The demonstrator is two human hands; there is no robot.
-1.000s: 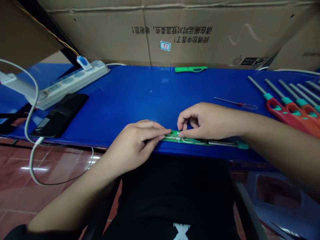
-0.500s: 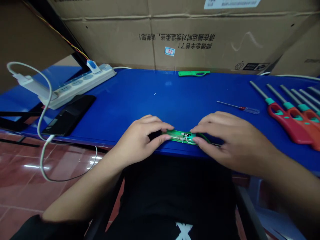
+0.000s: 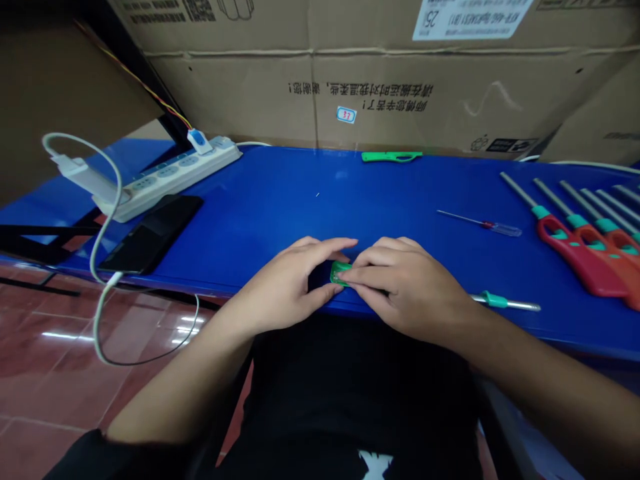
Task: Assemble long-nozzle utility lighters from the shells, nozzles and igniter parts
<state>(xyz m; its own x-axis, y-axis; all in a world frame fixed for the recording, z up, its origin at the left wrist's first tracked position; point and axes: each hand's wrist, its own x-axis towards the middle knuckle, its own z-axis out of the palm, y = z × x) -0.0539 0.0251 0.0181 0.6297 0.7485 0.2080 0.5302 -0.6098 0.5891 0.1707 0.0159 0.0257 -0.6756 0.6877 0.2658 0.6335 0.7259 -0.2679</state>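
Note:
A green lighter casing half (image 3: 334, 269) lies at the front edge of the blue table, mostly covered by my hands. My left hand (image 3: 295, 280) steadies its left end, the thumb at the near edge and a fingertip at the far edge, with the index finger raised. Bent over the casing, my right hand (image 3: 407, 287) has its fingertips together inside that left end; whatever they pinch is hidden. A metal lighter tube with a teal collar (image 3: 495, 300) sticks out to the right from behind my right wrist. The matching green casing half (image 3: 391, 157) lies near the cardboard box.
A screwdriver (image 3: 483, 223) with a clear handle lies to the right. Several red and orange lighters (image 3: 575, 253) stand in a row at the far right. A black phone (image 3: 153, 233) and a white power strip (image 3: 175, 177) are at the left. A cardboard box (image 3: 240, 93) closes off the back.
My right hand has moved left along the casing to its left end, covering the white wires seen before. My left index finger has lifted. The teal-collared tube now shows beyond my right wrist.

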